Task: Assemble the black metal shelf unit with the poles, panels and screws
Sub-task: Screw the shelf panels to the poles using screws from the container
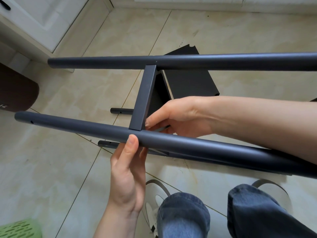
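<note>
Two long black poles run left to right in the air, the near pole [77, 125] and the far pole [223, 61]. A black shelf panel [143, 98] stands on edge between them, joining both. My left hand [127, 170] grips the near pole from below, thumb on its front just under the panel joint. My right hand [173, 115] reaches in from the right behind the near pole and pinches a small thin tool [161, 129] at the panel's near corner. Two more poles [120, 111] [106, 144] lie on the floor below.
Another black panel [190, 83] lies on the tiled floor under the frame. White cabinets [42, 23] stand at the upper left, a brown mat [15, 90] at the left edge, a green basket [18, 229] at the bottom left. My jeans-clad legs [185, 215] and white shoes are below.
</note>
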`<state>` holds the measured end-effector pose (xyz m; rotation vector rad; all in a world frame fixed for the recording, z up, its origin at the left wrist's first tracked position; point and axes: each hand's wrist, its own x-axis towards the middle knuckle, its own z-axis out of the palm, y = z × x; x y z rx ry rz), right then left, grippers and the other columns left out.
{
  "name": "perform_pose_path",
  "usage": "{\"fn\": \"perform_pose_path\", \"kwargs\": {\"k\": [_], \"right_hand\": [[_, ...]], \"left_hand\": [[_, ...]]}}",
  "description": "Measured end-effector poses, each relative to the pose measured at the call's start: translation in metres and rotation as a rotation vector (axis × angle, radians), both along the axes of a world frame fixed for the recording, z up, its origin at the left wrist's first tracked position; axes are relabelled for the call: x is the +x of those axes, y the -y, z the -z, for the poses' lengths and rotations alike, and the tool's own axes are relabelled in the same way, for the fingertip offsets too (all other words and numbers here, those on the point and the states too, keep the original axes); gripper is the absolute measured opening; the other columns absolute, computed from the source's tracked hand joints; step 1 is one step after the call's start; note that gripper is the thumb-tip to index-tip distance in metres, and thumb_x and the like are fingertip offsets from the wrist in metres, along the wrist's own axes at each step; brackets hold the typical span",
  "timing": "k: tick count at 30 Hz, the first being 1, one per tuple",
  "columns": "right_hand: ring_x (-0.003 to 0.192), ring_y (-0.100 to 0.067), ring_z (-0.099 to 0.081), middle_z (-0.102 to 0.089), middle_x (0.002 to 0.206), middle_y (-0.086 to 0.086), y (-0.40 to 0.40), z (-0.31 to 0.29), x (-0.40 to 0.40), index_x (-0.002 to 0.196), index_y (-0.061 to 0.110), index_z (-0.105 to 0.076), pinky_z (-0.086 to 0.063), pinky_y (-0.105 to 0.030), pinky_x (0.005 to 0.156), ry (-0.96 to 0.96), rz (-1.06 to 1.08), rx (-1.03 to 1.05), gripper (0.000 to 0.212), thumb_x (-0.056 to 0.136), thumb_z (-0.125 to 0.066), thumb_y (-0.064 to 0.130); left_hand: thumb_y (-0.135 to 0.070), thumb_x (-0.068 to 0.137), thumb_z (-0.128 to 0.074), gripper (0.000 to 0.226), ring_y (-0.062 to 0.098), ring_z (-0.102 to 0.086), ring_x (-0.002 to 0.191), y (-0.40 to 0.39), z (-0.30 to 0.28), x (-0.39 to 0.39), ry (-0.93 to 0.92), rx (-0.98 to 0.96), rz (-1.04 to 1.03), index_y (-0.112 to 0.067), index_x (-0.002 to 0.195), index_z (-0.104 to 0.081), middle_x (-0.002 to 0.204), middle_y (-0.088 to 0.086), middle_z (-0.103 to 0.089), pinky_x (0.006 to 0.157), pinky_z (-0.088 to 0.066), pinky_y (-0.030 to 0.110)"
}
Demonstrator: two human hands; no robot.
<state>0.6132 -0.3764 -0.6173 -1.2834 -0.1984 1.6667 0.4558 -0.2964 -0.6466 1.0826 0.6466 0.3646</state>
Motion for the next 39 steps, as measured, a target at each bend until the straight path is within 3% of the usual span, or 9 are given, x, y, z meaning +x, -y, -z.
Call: {"fn": "perform_pose_path", "kwargs": {"k": [6,12,18,21,23,26,32,35,39], "right_hand": [[0.074,-0.015,-0.063,-0.069,0.079,-0.002,-0.003,0.002,-0.002,0.089,0.011,-0.066,-0.054,-0.024,0.066,0.031,-0.033,-0.022,0.017,0.097,-0.056,0.023],[0.072,-0.015,-0.064,-0.069,0.077,-0.004,-0.005,0.004,-0.003,0.090,0.010,-0.066,-0.052,-0.020,0.056,0.136,-0.020,-0.047,0.018,0.097,-0.059,0.025],[0.066,-0.013,-0.066,-0.072,0.075,-0.002,-0.001,0.002,0.000,0.083,0.011,-0.068,-0.052,-0.022,0.057,0.125,0.008,-0.030,0.016,0.093,-0.063,0.023],[0.072,-0.014,-0.064,-0.070,0.079,-0.003,0.003,0.001,0.004,0.083,0.011,-0.067,-0.051,-0.025,0.065,0.105,-0.025,-0.037,0.016,0.094,-0.059,0.021],[0.076,-0.016,-0.062,-0.069,0.083,-0.004,0.003,0.001,0.004,0.086,0.011,-0.066,-0.049,-0.027,0.070,0.111,-0.059,-0.067,0.018,0.095,-0.057,0.023],[0.079,-0.017,-0.060,-0.067,0.088,-0.005,0.000,-0.004,0.004,0.088,0.011,-0.063,-0.047,-0.029,0.072,0.103,-0.085,-0.116,0.018,0.097,-0.054,0.024],[0.095,-0.022,-0.058,-0.061,0.105,-0.010,-0.006,-0.015,0.003,0.099,0.007,-0.059,-0.047,-0.033,0.079,0.163,-0.053,-0.236,0.013,0.097,-0.054,0.019],[0.089,-0.021,-0.059,-0.063,0.099,-0.010,-0.008,-0.022,0.000,0.098,0.008,-0.060,-0.048,-0.032,0.074,0.212,-0.050,-0.270,0.012,0.097,-0.054,0.018],[0.091,-0.020,-0.064,-0.070,0.095,-0.007,-0.002,-0.033,-0.004,0.097,0.007,-0.069,-0.052,-0.031,0.078,0.360,0.037,-0.299,0.011,0.092,-0.066,0.017]], "left_hand": [[-0.059,0.056,-0.089,0.058,0.022,-0.067,0.112,-0.002,0.000,-0.001,-0.006,0.003,0.034,-0.021,0.100,-0.080,0.114,0.007,-0.073,0.102,-0.048,0.032],[-0.057,0.052,-0.092,0.062,0.024,-0.068,0.113,-0.004,0.001,-0.002,-0.014,-0.032,0.024,-0.020,0.099,-0.080,0.114,0.011,-0.073,0.106,-0.045,0.036],[-0.055,0.054,-0.093,0.074,0.031,-0.063,0.122,-0.007,0.001,-0.001,-0.028,-0.030,0.024,-0.012,0.110,-0.075,0.125,0.020,-0.068,0.114,-0.038,0.043],[-0.047,0.060,-0.091,0.053,0.026,-0.066,0.117,-0.009,0.002,0.002,-0.040,-0.028,0.041,-0.018,0.103,-0.080,0.117,0.013,-0.072,0.109,-0.041,0.039],[-0.040,0.067,-0.079,0.038,0.021,-0.067,0.112,-0.009,0.000,0.002,-0.037,-0.037,0.046,-0.018,0.098,-0.081,0.111,0.009,-0.074,0.105,-0.042,0.035],[-0.034,0.073,-0.079,0.038,0.021,-0.067,0.113,-0.008,-0.004,0.002,-0.042,-0.024,0.061,-0.013,0.104,-0.076,0.111,0.010,-0.074,0.107,-0.043,0.035],[-0.040,0.074,-0.072,0.060,0.027,-0.065,0.120,-0.006,-0.011,0.002,-0.067,-0.022,0.060,-0.002,0.120,-0.067,0.121,0.019,-0.070,0.113,-0.040,0.041],[-0.037,0.078,-0.073,0.052,0.024,-0.066,0.117,-0.005,-0.017,0.001,-0.089,-0.020,0.075,-0.005,0.118,-0.068,0.119,0.015,-0.072,0.113,-0.040,0.040],[-0.032,0.080,-0.067,0.035,0.014,-0.068,0.110,0.003,-0.029,-0.001,-0.128,-0.034,0.051,-0.015,0.110,-0.070,0.109,0.003,-0.076,0.113,-0.040,0.036]]}}
